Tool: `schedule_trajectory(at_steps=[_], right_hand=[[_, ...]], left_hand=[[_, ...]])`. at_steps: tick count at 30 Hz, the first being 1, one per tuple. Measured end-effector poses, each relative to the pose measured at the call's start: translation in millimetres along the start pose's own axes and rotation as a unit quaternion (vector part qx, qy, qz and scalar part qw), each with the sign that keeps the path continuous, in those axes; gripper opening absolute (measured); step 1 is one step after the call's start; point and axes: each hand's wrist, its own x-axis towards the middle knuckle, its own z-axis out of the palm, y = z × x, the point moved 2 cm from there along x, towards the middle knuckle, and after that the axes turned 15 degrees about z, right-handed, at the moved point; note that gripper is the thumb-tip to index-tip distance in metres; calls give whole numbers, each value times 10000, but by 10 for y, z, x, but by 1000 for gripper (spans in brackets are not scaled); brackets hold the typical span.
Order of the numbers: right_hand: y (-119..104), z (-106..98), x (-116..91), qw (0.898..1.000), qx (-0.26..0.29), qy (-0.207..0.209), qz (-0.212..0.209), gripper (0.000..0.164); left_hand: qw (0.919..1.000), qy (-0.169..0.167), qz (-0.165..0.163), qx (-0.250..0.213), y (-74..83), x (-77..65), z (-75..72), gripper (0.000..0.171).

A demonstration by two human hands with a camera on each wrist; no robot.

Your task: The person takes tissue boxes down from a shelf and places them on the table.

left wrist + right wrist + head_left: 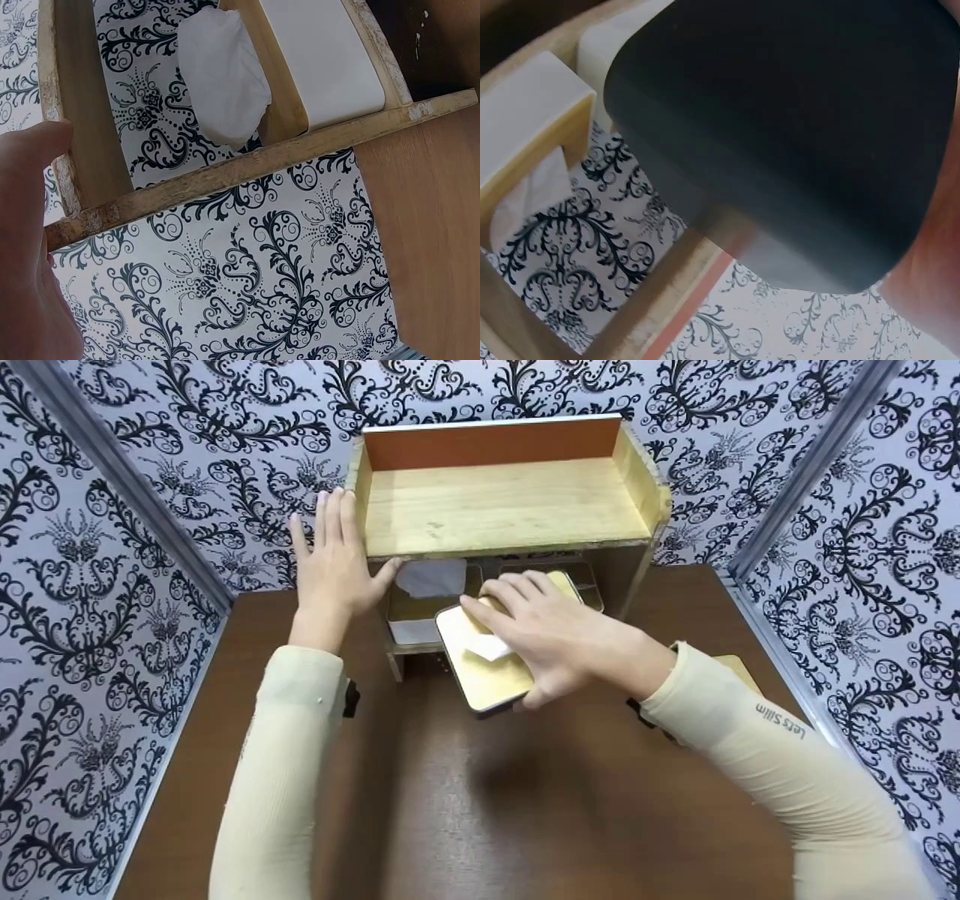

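My left hand lies against the left side of a small wooden shelf, its fingers straight and its thumb at the front edge. In front of the shelf my right hand grips a tissue box tilted in the air. That box has a wood-look top with a white tissue poking out, and its dark underside fills much of the right wrist view. Inside the lower compartment stands a white tissue box with a tissue sticking out. Another box to its right is partly hidden.
The shelf stands at the back of a brown table, near the patterned wall. Partly behind the right sleeve lies a wood-topped object near the table's right edge. The shelf's upper level has raised sides and a reddish back panel.
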Motion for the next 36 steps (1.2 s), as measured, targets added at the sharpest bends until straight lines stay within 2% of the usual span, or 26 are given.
schedule_trajectory(at_steps=[12, 20, 30, 36], right_hand=[[39, 405, -100, 9999, 130, 24, 75, 134], [75, 785, -147, 9982, 377, -445, 159, 134], [78, 1219, -258, 9960, 370, -771, 245, 132], [100, 1479, -357, 9929, 477, -991, 443, 132]], left_hand=[[9999, -57, 39, 76, 11, 3, -7, 105], [10000, -35, 26, 51, 19, 10, -6, 105], [10000, 18, 19, 52, 2, -6, -4, 104], [10000, 50, 18, 65, 11, -1, -1, 105]])
